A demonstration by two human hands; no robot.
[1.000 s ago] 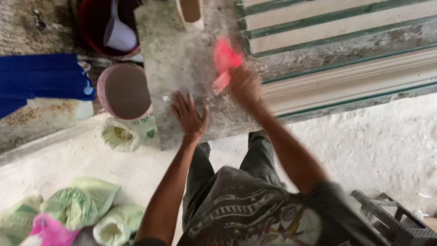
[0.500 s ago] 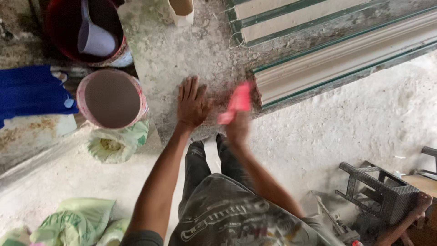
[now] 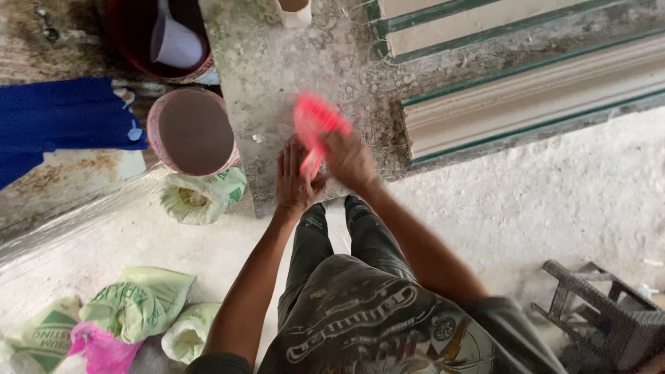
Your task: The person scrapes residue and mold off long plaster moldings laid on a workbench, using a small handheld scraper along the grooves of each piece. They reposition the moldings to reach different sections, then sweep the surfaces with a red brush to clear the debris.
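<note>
My right hand grips a bright pink brush, blurred by motion, over a grey stone slab. My left hand rests flat on the near edge of the slab, fingers spread, just left of the brush handle. Both arms reach forward from my body, and my dark trousers show below.
A pink bucket of brown liquid stands left of the slab, a red tub with a white scoop behind it. Blue cloth lies at the left. Green sacks sit on the floor. Moulded cornice pieces lie right; a dark stool is lower right.
The pink brush has swung from the right side back to the left over the slab. My left hand stays planted on the slab's edge. The view has shifted slightly.
</note>
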